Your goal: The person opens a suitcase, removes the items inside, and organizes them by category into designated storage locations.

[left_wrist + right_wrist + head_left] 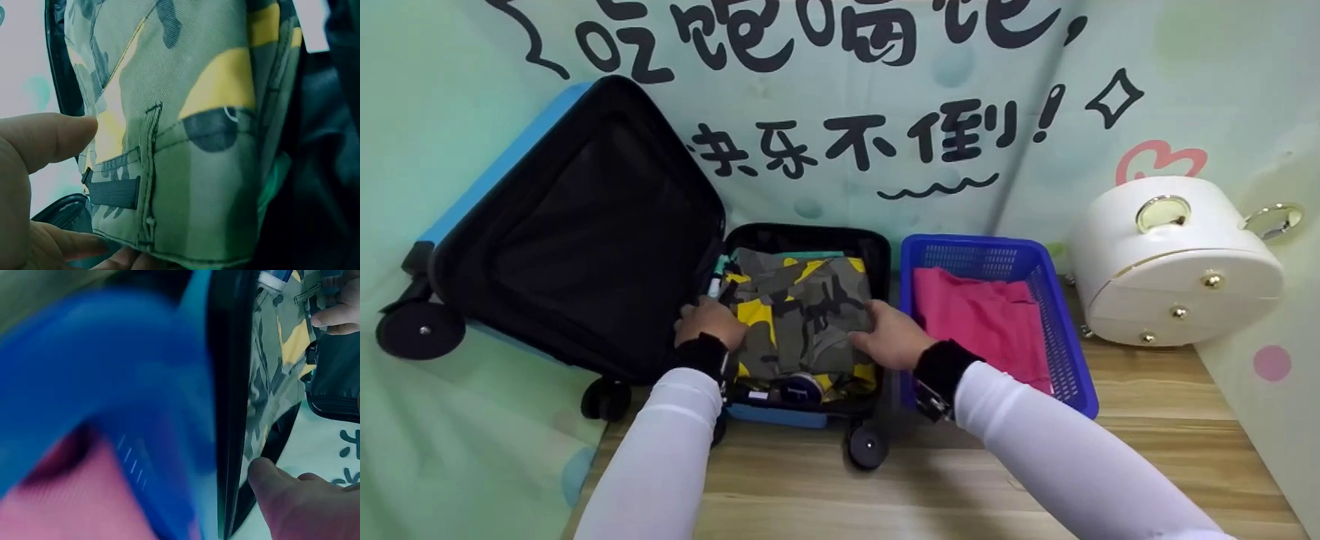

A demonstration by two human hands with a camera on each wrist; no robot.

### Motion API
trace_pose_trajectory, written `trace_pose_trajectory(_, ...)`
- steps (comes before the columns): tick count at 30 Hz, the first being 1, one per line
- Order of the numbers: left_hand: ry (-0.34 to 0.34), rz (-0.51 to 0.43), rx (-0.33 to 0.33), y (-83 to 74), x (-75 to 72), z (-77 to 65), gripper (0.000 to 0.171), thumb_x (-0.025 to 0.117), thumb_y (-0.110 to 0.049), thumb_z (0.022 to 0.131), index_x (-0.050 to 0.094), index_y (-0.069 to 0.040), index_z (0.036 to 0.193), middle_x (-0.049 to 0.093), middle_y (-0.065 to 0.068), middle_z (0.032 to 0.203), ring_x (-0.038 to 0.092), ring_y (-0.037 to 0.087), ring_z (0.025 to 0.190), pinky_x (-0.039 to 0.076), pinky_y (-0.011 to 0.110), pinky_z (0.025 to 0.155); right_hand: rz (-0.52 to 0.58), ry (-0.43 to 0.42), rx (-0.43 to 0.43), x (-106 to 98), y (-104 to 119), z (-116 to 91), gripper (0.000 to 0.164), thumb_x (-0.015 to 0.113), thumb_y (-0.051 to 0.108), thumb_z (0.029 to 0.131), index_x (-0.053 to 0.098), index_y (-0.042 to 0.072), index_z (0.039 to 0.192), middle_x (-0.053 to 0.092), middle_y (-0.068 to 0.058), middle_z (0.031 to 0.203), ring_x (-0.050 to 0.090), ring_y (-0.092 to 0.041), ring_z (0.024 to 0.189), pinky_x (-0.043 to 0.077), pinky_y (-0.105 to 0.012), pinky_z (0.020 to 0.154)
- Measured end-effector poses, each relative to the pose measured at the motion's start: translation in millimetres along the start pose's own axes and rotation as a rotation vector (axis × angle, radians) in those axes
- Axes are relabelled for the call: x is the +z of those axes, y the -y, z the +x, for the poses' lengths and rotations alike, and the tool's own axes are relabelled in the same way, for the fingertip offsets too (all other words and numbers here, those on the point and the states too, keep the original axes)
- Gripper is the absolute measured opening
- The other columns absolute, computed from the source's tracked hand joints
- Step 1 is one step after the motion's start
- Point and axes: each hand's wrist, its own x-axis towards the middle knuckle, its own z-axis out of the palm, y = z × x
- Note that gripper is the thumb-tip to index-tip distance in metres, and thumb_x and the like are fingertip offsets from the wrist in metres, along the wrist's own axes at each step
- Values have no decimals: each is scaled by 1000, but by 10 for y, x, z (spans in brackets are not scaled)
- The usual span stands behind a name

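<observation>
Inside the suitcase point(814, 231) lies a folded camouflage garment point(821, 307). The left hand point(711, 324) touches its edge nearest the open lid point(585, 217), thumb apart; whether these fingers grip, I cannot tell. The right hand point(896, 337) rests at the opposite edge, thumb and fingers apart. The step seems to be settling it; the next may call for the pink cloth point(982, 322) in the blue basket point(975, 239), right of the suitcase.

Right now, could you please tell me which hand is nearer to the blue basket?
Right. The right hand is close to the blue basket, at the right edge of the camouflage garment; the left hand is farther off, at the garment's opposite edge.
</observation>
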Motion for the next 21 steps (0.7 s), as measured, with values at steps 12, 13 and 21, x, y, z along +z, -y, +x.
trace_pose_trajectory(12, -12, -31, -1, -2, 87, -46, 92, 72, -28, 81, 18, 10, 145, 41, 32, 134, 48, 41, 112, 44, 49, 89, -89, 43, 157, 298, 188, 366, 80, 56, 32, 89, 19, -10, 147, 30, -26, 148, 34, -34, 133, 30, -38, 107)
trace_pose_trajectory(13, -5, -37, -4, 0, 90, -46, 93, 72, -28, 81, 17, 10, 145, 42, 31, 134, 49, 40, 112, 44, 48, 88, -107, 39, 161, 324, 182, 400, 80, 56, 32, 89, 20, -11, 146, 32, -27, 146, 38, -34, 131, 32, -38, 105)
trace_pose_trajectory(21, 9, -44, -5, 37, 106, -8, 100, 73, -23, 78, 9, 7, 149, 49, 26, 132, 54, 36, 104, 47, 45, 82, -110, 35, 191, 408, 124, 539, 85, 54, 33, 90, 12, -19, 143, 29, -34, 144, 48, -35, 120, 40, -38, 99)
